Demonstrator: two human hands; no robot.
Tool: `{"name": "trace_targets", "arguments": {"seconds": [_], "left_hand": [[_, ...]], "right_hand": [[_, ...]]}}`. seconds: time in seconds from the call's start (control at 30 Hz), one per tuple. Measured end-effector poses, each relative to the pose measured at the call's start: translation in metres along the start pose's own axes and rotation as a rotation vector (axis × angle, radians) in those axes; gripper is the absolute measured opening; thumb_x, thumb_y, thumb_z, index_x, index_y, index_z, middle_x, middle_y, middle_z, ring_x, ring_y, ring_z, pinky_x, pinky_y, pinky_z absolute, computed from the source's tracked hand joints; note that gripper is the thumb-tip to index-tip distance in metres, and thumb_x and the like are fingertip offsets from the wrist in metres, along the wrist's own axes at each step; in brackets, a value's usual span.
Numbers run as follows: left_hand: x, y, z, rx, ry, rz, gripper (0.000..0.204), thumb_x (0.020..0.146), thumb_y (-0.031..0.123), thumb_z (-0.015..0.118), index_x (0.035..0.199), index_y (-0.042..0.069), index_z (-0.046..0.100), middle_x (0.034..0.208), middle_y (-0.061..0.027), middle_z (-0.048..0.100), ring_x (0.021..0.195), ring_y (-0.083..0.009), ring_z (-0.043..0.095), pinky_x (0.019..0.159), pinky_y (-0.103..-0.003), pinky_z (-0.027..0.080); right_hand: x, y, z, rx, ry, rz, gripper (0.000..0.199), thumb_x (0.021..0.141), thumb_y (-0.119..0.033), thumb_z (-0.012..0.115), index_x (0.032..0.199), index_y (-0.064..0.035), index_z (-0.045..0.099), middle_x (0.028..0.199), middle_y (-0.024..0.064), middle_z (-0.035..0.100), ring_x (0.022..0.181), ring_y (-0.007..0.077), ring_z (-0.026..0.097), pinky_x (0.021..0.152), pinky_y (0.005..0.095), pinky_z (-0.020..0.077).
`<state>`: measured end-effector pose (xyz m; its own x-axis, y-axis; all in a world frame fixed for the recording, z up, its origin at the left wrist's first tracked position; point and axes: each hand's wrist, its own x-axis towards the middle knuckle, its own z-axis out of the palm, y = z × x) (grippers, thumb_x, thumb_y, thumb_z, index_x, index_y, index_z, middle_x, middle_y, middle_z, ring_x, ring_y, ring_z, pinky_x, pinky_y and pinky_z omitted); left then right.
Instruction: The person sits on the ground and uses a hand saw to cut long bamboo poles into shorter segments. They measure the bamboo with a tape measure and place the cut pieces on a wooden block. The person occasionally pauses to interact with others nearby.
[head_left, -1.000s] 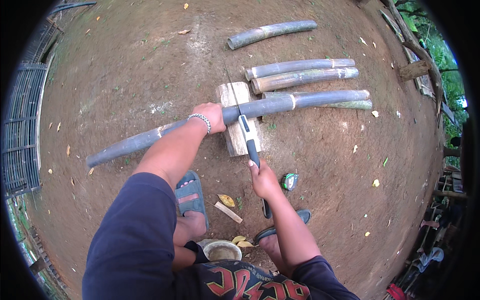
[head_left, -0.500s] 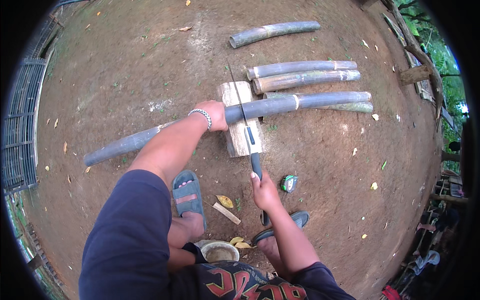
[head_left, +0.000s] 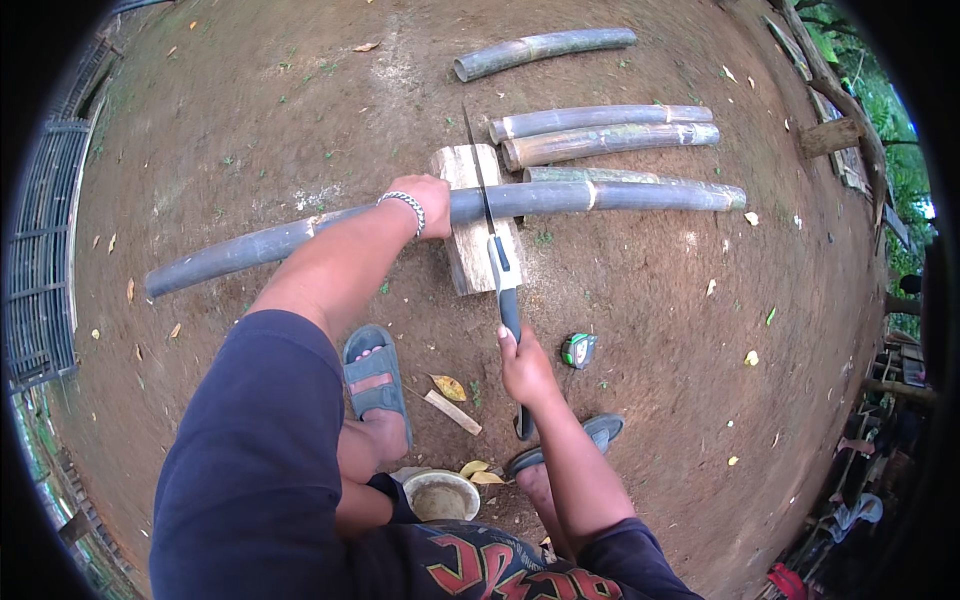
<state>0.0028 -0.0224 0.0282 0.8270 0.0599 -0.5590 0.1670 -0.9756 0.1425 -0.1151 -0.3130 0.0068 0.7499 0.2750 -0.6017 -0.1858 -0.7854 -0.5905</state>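
A long dark bamboo pole lies crosswise over a pale split log. My left hand is wrapped round the pole just left of where a handsaw crosses it. The saw's blade points away from me and rests against the pole above the log. In my right hand is the saw's black and white handle, the fingers closed round it. Whether the blade has cut into the bamboo I cannot tell.
Several cut bamboo lengths lie beyond the log to the right, one piece farther off. A tape measure sits right of my right hand. Near my feet are a wood strip and a round bowl. At far left stands a bamboo-slat structure.
The pole has swung slightly: its left end is farther from me and its right end nearer. My left hand keeps its grip; the saw still lies across the pole in my right hand.
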Motion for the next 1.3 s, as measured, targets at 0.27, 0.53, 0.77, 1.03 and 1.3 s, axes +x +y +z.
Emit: {"name": "trace_targets", "arguments": {"seconds": [0.27, 0.53, 0.77, 1.03, 1.3], "left_hand": [[-0.001, 0.0, 0.001, 0.013, 0.0, -0.025, 0.05, 0.071, 0.031, 0.078, 0.11, 0.0, 0.073, 0.109, -0.0215, 0.074, 0.103, -0.0343, 0.072, 0.092, -0.042, 0.057], [0.005, -0.004, 0.005, -0.006, 0.008, -0.043, 0.054, 0.071, 0.032, 0.078, 0.115, 0.001, 0.07, 0.111, -0.0217, 0.073, 0.105, -0.0351, 0.071, 0.093, -0.042, 0.056], [0.024, -0.008, -0.017, 0.046, 0.015, -0.07, 0.053, 0.07, 0.031, 0.077, 0.111, -0.001, 0.07, 0.112, -0.0237, 0.072, 0.105, -0.0347, 0.071, 0.093, -0.043, 0.056], [0.02, 0.012, -0.009, 0.05, 0.028, 0.014, 0.055, 0.071, 0.033, 0.077, 0.113, -0.002, 0.07, 0.107, -0.0246, 0.073, 0.103, -0.0353, 0.071, 0.093, -0.043, 0.057], [0.027, 0.012, -0.011, 0.037, -0.031, -0.002, 0.057, 0.071, 0.035, 0.078, 0.116, 0.0, 0.069, 0.109, -0.0228, 0.073, 0.103, -0.0356, 0.071, 0.093, -0.043, 0.056]], "right_hand": [[-0.014, 0.026, -0.003, -0.045, -0.021, 0.018, 0.05, 0.104, -0.046, 0.05, 0.121, 0.0005, 0.052, 0.099, 0.0355, 0.066, 0.1, 0.0544, 0.063, 0.085, 0.0577, 0.0492], [-0.053, 0.045, -0.012, -0.11, -0.057, 0.098, 0.047, 0.103, -0.045, 0.051, 0.12, 0.0, 0.053, 0.098, 0.0352, 0.067, 0.098, 0.0539, 0.064, 0.085, 0.0574, 0.0498], [-0.037, 0.038, -0.001, -0.02, 0.019, 0.062, 0.045, 0.104, -0.044, 0.05, 0.117, -0.0013, 0.053, 0.092, 0.0326, 0.067, 0.094, 0.054, 0.064, 0.082, 0.0582, 0.0487], [-0.056, 0.06, -0.023, -0.034, 0.005, 0.065, 0.046, 0.105, -0.044, 0.048, 0.114, 0.0007, 0.052, 0.091, 0.0335, 0.066, 0.094, 0.0537, 0.063, 0.081, 0.0585, 0.0483], [-0.058, 0.071, -0.021, -0.066, 0.039, 0.034, 0.046, 0.103, -0.044, 0.053, 0.117, -0.0001, 0.053, 0.091, 0.0329, 0.067, 0.093, 0.052, 0.065, 0.082, 0.0591, 0.0491]]}}
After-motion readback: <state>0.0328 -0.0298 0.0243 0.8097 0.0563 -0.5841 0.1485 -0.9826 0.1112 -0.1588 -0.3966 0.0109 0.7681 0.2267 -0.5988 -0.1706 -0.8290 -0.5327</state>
